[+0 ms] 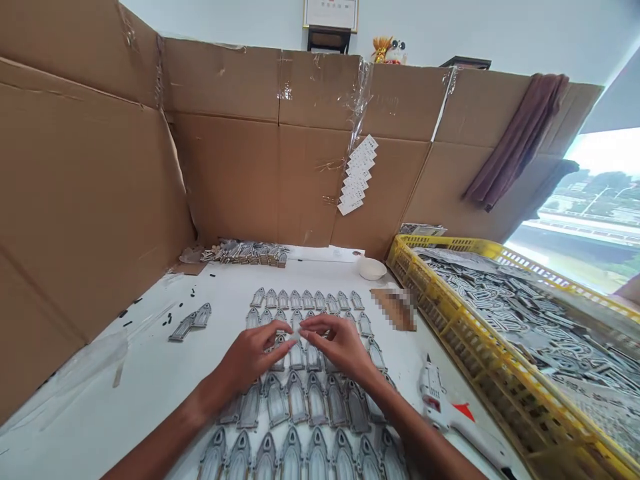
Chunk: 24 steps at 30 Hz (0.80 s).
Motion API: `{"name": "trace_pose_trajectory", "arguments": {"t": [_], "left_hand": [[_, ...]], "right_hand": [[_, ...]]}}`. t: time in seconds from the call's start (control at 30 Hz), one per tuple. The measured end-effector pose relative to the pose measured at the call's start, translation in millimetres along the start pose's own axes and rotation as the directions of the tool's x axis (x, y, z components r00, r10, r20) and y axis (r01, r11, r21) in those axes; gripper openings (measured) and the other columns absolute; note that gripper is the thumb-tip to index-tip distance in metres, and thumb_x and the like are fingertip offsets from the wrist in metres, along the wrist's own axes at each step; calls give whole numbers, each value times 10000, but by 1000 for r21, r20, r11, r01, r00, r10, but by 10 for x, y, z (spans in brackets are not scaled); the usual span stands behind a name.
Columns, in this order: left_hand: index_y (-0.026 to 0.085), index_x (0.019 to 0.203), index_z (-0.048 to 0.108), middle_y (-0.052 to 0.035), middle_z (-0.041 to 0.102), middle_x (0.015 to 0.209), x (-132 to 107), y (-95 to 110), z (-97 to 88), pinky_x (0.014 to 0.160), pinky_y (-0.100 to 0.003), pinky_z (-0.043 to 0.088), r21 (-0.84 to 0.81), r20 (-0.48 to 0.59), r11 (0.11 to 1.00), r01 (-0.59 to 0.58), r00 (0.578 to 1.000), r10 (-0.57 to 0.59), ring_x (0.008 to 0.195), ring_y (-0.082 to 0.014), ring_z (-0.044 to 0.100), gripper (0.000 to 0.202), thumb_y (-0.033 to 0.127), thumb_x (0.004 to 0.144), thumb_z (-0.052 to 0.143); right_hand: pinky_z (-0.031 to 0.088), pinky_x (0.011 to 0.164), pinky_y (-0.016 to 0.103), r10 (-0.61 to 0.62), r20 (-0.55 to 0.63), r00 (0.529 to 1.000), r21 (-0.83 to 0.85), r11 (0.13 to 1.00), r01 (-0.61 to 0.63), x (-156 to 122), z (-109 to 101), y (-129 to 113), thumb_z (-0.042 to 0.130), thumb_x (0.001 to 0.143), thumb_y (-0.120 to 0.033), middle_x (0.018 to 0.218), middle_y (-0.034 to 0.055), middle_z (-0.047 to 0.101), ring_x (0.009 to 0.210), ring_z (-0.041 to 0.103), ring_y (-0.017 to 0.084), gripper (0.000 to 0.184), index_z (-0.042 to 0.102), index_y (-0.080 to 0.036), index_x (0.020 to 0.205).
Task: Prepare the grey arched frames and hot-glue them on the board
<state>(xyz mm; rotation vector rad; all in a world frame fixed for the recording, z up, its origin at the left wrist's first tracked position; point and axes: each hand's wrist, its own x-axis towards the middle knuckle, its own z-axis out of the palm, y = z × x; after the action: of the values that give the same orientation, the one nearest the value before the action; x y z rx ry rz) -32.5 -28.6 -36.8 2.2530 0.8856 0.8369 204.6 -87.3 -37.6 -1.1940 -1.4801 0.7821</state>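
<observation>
Forearms (175, 420) up close, then left hand (257, 350) and right hand (343, 343) curled over the grey arch pieces (298, 400), fingertips nearly meeting; can't tell if either's pinching anything. Right of those arch pieces: glue gun (434, 392), then yellow crate (453, 317). White bowl (371, 269)'s just past their back-right corner.

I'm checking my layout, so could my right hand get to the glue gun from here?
Probably yes: the glue gun lies just beside the right forearm, and only low grey pieces and bare tabletop show between it and the right hand.
</observation>
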Motion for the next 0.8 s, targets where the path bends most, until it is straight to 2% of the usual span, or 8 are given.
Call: {"name": "trace_pose_trajectory", "arguments": {"t": [0.1, 0.2, 0.4, 0.63, 0.8], "left_hand": [[272, 1095, 789, 75, 585, 668, -41, -33, 58, 611, -270, 416, 107, -14, 985, -135, 990, 137, 562, -133, 511, 254, 497, 1065, 674], [264, 1063, 783, 55, 660, 696, -58, -91, 88, 591, -269, 423, 173, -24, 961, -218, 974, 225, 557, -133, 556, 217, 446, 1078, 667], [268, 1121, 781, 22, 820, 916, -45, -117, 57, 650, -248, 496, 129, 31, 968, -213, 977, 211, 638, -118, 682, 232, 335, 1127, 559], [265, 1046, 792, 58, 682, 687, -29, -115, 73, 583, -250, 429, 196, -22, 948, -252, 965, 261, 563, -118, 587, 157, 329, 1071, 650], [269, 1020, 778, 74, 563, 615, -24, -92, 75, 570, -248, 409, 200, -60, 961, -191, 977, 206, 524, -121, 523, 184, 376, 1064, 635]], "right_hand": [[505, 624, 300, 21, 46, 999, 31, 999, -23, -68, 55, 23, 834, 945, -448, 997, 80, 904, 955, 875, 296, 217, 901, -261, 1031], [508, 640, 302, 19, 60, 998, 32, 999, -21, -113, 66, 37, 832, 957, -405, 1009, 68, 905, 970, 875, 288, 172, 905, -275, 1044], [539, 687, 312, 39, 26, 999, 19, 999, -39, -125, 49, 105, 843, 932, -375, 1007, 65, 905, 962, 871, 284, 165, 908, -272, 1043], [526, 692, 298, 4, 59, 998, 12, 1000, -4, -158, 66, 85, 817, 944, -335, 989, 57, 899, 927, 846, 255, 157, 909, -263, 1050], [511, 683, 299, -9, 17, 1000, -43, 999, 9, -135, 15, 72, 778, 983, -382, 1014, 52, 890, 888, 787, 228, 195, 914, -279, 1077]]}}
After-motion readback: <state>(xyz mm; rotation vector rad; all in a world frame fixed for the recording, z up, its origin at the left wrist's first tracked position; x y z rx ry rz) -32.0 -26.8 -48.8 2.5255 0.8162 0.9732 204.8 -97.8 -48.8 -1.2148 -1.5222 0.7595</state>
